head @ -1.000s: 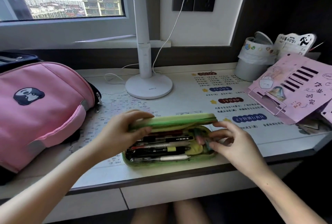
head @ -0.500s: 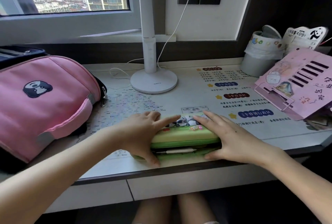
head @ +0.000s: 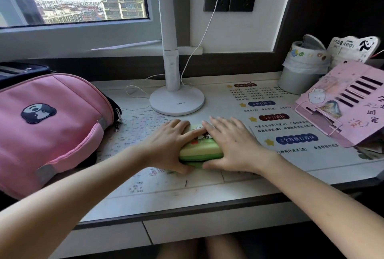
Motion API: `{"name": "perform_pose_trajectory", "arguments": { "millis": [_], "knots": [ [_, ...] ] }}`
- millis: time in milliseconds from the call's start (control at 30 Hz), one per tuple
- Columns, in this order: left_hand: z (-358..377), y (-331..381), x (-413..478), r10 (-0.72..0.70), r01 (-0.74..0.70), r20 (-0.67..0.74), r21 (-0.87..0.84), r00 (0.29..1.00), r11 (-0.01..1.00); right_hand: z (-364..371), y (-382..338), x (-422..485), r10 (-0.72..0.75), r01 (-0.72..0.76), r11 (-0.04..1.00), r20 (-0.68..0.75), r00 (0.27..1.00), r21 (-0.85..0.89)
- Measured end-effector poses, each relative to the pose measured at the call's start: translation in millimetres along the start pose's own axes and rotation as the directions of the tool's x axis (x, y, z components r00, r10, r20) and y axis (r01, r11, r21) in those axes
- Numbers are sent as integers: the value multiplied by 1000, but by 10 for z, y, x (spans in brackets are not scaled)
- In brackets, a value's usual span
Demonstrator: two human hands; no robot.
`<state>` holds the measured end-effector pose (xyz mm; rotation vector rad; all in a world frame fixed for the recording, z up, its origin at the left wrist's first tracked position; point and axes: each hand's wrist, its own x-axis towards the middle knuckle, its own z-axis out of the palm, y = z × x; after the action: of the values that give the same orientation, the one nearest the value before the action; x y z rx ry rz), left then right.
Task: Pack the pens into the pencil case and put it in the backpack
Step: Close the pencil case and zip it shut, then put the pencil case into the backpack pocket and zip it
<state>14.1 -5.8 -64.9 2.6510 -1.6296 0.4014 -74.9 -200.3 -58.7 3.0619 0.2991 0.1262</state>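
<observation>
The green pencil case lies on the desk with its lid down, only a thin dark gap showing along its front edge. My left hand presses flat on its left half, thumb hooked under the front. My right hand lies flat on its right half, thumb at the front edge. The pens are hidden inside. The pink backpack with a panda patch lies on its side at the left of the desk, a zip pull hanging at its right end.
A white lamp base and its charging cable stand behind the case. At the right are a pink book stand and a taped grey pot. A printed mat covers the desk.
The lid went from propped open, pens showing, to pressed down under both flat hands. The case has slid away from the desk's front edge.
</observation>
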Motion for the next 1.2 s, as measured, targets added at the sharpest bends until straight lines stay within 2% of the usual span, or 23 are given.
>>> {"name": "perform_pose_trajectory", "arguments": {
  "millis": [67, 100, 133, 167, 200, 233, 267, 367, 433, 500, 600, 633, 667, 700, 733, 767, 800, 833, 867, 933, 1033, 1133, 1200],
  "knots": [
    [-7, 10, -13, -3, 2, 3, 11, 1000, 1000, -11, -34, 98, 1, -2, 998, 13, 1000, 56],
    [-33, 4, -22, -25, 27, 32, -50, 999, 998, -4, -26, 114, -4, 4, 998, 6, 1000, 69],
    [-77, -24, -29, -63, 79, 87, -201, 994, 976, 14, -12, 112, -13, 13, 998, -6, 1000, 68],
    [-139, -67, -34, -107, 166, 155, -437, 982, 884, 38, -1, 105, -22, 23, 998, -18, 1000, 56],
    [-192, -123, -28, -150, 252, 207, -676, 967, 693, 58, 3, 92, -29, 31, 999, -30, 999, 41],
    [-207, -198, -13, -211, 314, 242, -833, 947, 455, 73, 2, 86, -35, 36, 999, -41, 999, 26],
    [-185, -280, 10, -281, 357, 279, -890, 918, 285, 86, 1, 85, -40, 41, 999, -51, 998, 17],
    [-35, -436, 57, -386, 525, 447, -842, 807, 124, 105, 2, 83, -45, 45, 999, -76, 996, 9],
    [72, -459, 70, -375, 555, 522, -832, 766, -26, 126, 9, 77, -39, 40, 999, -94, 995, 8],
    [114, -529, 87, -391, 555, 540, -828, 745, -86, 138, 2, 75, -29, 30, 999, -113, 993, 13],
    [83, -631, 86, -358, 552, 541, -830, 761, -81, 143, -5, 88, -23, 25, 999, -119, 993, 21],
    [62, -646, 85, -332, 573, 553, -818, 764, -45, 146, -3, 87, -20, 23, 999, -120, 993, 23],
    [49, -648, 88, -322, 598, 558, -801, 765, 33, 147, 0, 88, -18, 22, 999, -118, 993, 28],
    [43, -644, 82, -340, 615, 538, -767, 771, 182, 145, 0, 86, -18, 22, 999, -115, 993, 32],
    [45, -644, 80, -370, 601, 480, -703, 795, 379, 144, 3, 87, -15, 20, 999, -111, 994, 37],
    [47, -642, 65, -394, 552, 386, -597, 834, 583, 139, 3, 88, -10, 15, 999, -107, 994, 40],
    [49, -628, 20, -395, 485, 284, -468, 874, 739, 132, -1, 84, -6, 10, 999, -104, 995, 42],
    [38, -605, -59, -377, 427, 203, -363, 904, 828, 126, -2, 83, -1, 5, 999, -100, 995, 42],
    [24, -579, -169, -352, 381, 145, -309, 925, 871, 121, -1, 83, 4, 0, 999, -97, 995, 43],
    [-8, -502, -456, -328, 337, 79, -272, 941, 901, 119, -2, 80, 8, -3, 999, -103, 995, 51],
    [-49, -184, -795, -389, 379, 2, -232, 921, 896, 109, -14, 73, 13, -7, 998, -98, 995, 60],
    [-36, 332, -800, -570, 541, -43, -262, 821, 799, 117, -48, 76, 32, -27, 998, -104, 994, 50],
    [-12, 642, -702, -659, 630, -5, -289, 752, 721, 127, -62, 67, 46, -41, 998, -117, 992, 49]
  ]
}}
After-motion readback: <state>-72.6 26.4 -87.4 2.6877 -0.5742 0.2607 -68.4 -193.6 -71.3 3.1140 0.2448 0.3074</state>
